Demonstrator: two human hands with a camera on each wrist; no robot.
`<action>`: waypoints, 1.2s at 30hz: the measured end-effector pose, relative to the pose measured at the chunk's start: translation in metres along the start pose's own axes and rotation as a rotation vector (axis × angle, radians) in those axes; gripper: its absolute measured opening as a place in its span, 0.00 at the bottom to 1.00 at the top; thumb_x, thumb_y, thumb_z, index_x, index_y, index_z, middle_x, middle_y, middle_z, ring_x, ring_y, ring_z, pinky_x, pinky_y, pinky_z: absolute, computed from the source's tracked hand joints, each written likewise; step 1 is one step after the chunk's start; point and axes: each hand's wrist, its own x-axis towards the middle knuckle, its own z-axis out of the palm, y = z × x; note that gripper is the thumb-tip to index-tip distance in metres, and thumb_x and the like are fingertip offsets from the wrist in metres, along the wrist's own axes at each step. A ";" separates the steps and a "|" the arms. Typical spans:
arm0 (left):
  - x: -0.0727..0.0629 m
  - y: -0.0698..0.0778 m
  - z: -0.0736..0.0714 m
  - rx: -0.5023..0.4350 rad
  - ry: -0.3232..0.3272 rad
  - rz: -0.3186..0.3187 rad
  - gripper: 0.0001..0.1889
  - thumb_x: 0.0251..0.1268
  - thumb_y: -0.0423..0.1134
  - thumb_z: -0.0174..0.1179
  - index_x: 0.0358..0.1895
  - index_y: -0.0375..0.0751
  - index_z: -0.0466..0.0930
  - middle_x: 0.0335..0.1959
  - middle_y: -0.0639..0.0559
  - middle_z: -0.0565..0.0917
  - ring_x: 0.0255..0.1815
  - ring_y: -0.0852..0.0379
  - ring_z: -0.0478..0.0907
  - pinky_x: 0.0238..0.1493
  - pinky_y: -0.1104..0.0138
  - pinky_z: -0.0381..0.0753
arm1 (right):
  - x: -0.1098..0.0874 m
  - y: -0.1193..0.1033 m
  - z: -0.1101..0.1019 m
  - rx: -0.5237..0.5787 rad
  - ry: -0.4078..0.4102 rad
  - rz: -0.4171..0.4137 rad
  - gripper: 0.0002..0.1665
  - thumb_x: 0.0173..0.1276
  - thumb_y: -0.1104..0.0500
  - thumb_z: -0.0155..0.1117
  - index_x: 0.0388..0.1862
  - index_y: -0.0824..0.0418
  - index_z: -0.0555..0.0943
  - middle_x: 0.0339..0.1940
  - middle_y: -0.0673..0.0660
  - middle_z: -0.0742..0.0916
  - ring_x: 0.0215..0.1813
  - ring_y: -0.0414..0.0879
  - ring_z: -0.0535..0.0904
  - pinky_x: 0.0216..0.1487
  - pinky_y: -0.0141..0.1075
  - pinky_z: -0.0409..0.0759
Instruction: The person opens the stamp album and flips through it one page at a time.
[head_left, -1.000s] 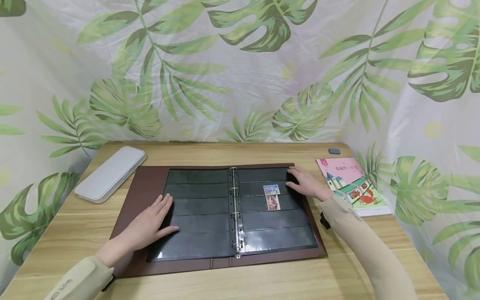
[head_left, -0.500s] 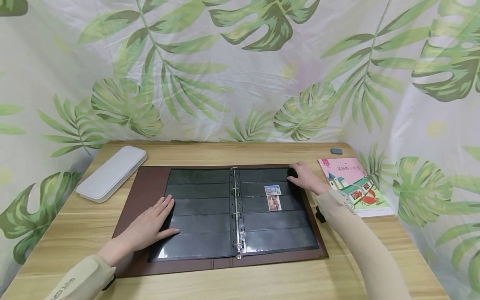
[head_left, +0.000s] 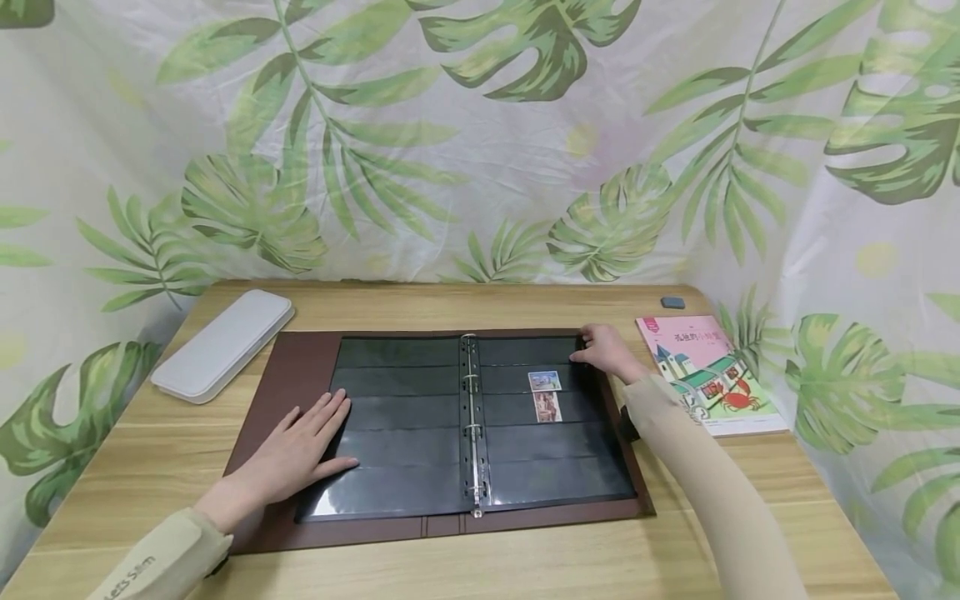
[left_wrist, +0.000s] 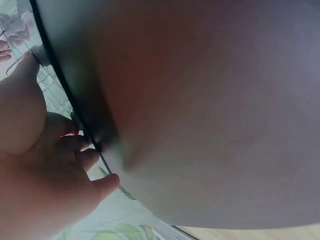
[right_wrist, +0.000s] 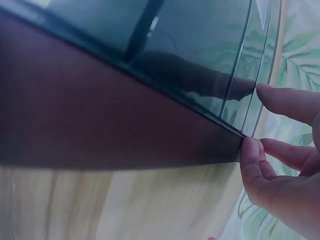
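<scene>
A brown ring binder [head_left: 300,367] lies spread on the table, with black pocket pages on both sides of its metal rings [head_left: 471,417]. Two small stamps [head_left: 545,396], one above the other, sit in the pockets of the right page [head_left: 525,458]. My left hand [head_left: 303,446] rests flat on the left page [head_left: 397,450] and the brown cover, fingers spread. At the right page's far corner, my right hand [head_left: 609,352] has its fingers bent at the edge. The right wrist view shows the thumb [right_wrist: 280,100] against the page and the fingertips [right_wrist: 250,152] at the corner.
A pale grey case [head_left: 225,346] lies at the table's left. A pink picture book [head_left: 708,375] lies on the right, close to the right forearm. Behind it sits a small blue-grey eraser-like block [head_left: 672,302]. A leaf-patterned curtain [head_left: 480,167] hangs behind the table.
My right hand has shifted slightly up to the page corner, and its fingers have bent in around the edge. My left hand stays on the left page.
</scene>
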 end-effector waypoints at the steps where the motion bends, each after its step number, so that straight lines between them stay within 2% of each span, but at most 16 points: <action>1: 0.000 0.000 -0.001 0.002 0.002 0.003 0.45 0.63 0.63 0.60 0.72 0.32 0.65 0.75 0.35 0.66 0.74 0.36 0.66 0.67 0.37 0.68 | 0.000 0.000 0.000 0.018 -0.003 0.024 0.37 0.62 0.60 0.70 0.65 0.79 0.70 0.60 0.76 0.81 0.62 0.66 0.79 0.63 0.53 0.77; 6: -0.001 0.001 0.000 0.008 0.003 0.013 0.44 0.63 0.63 0.60 0.72 0.32 0.65 0.75 0.35 0.66 0.74 0.36 0.67 0.66 0.39 0.69 | -0.002 -0.003 0.000 0.102 -0.008 0.113 0.39 0.63 0.60 0.70 0.68 0.76 0.69 0.64 0.74 0.78 0.66 0.64 0.76 0.66 0.53 0.75; 10: -0.002 0.000 0.000 0.001 0.002 0.013 0.45 0.63 0.63 0.60 0.73 0.31 0.65 0.75 0.34 0.66 0.74 0.35 0.66 0.66 0.39 0.69 | -0.003 -0.006 0.000 0.148 -0.003 0.137 0.39 0.61 0.60 0.71 0.68 0.75 0.69 0.64 0.74 0.78 0.66 0.64 0.75 0.66 0.52 0.76; 15: -0.002 0.000 0.002 -0.007 0.009 0.020 0.45 0.63 0.62 0.61 0.72 0.31 0.64 0.75 0.34 0.66 0.73 0.35 0.66 0.66 0.39 0.70 | -0.002 -0.007 0.000 0.140 0.018 0.157 0.40 0.59 0.60 0.73 0.67 0.74 0.70 0.62 0.74 0.79 0.63 0.64 0.77 0.63 0.52 0.77; 20: -0.003 -0.001 0.001 -0.019 0.008 0.018 0.45 0.63 0.62 0.60 0.73 0.31 0.64 0.75 0.34 0.65 0.74 0.35 0.65 0.66 0.39 0.69 | -0.002 -0.004 -0.001 0.170 0.028 0.187 0.40 0.59 0.60 0.74 0.67 0.74 0.70 0.64 0.74 0.78 0.64 0.64 0.76 0.63 0.52 0.77; 22: -0.003 -0.001 0.002 -0.020 0.010 0.019 0.45 0.63 0.62 0.60 0.73 0.31 0.64 0.75 0.34 0.65 0.74 0.35 0.65 0.66 0.39 0.70 | -0.003 -0.002 -0.001 0.195 0.036 0.193 0.37 0.59 0.61 0.73 0.65 0.74 0.71 0.62 0.74 0.79 0.62 0.63 0.77 0.60 0.50 0.79; 25: -0.004 -0.002 0.003 -0.022 0.021 0.023 0.45 0.63 0.62 0.61 0.73 0.31 0.64 0.75 0.33 0.65 0.74 0.34 0.66 0.65 0.39 0.70 | -0.004 -0.002 -0.001 0.210 0.039 0.176 0.29 0.61 0.61 0.72 0.58 0.73 0.76 0.54 0.70 0.84 0.51 0.58 0.81 0.50 0.43 0.81; 28: -0.004 -0.002 0.003 -0.024 0.033 0.026 0.44 0.63 0.61 0.62 0.72 0.30 0.65 0.74 0.33 0.66 0.73 0.34 0.66 0.65 0.39 0.71 | -0.004 -0.004 0.000 0.195 0.034 0.138 0.21 0.62 0.61 0.72 0.51 0.72 0.79 0.43 0.66 0.86 0.40 0.50 0.81 0.40 0.34 0.78; 30: -0.003 -0.002 0.003 -0.026 0.034 0.029 0.44 0.63 0.61 0.62 0.72 0.30 0.65 0.74 0.33 0.66 0.73 0.34 0.67 0.65 0.39 0.71 | -0.004 -0.005 0.001 0.166 0.032 0.123 0.20 0.62 0.60 0.72 0.49 0.71 0.80 0.40 0.63 0.86 0.37 0.47 0.79 0.36 0.31 0.74; 33: -0.002 0.000 0.001 -0.037 0.020 0.025 0.44 0.63 0.61 0.61 0.72 0.30 0.64 0.74 0.33 0.66 0.74 0.34 0.66 0.65 0.39 0.70 | -0.004 -0.007 0.000 0.115 0.046 0.138 0.24 0.61 0.58 0.73 0.49 0.73 0.79 0.42 0.66 0.86 0.37 0.48 0.79 0.36 0.32 0.75; 36: -0.001 0.000 0.000 -0.044 -0.001 0.019 0.45 0.63 0.62 0.60 0.73 0.30 0.63 0.75 0.33 0.65 0.74 0.34 0.65 0.65 0.38 0.70 | -0.005 -0.007 -0.001 0.079 0.046 0.197 0.28 0.61 0.55 0.73 0.52 0.74 0.78 0.49 0.69 0.84 0.40 0.50 0.78 0.40 0.35 0.77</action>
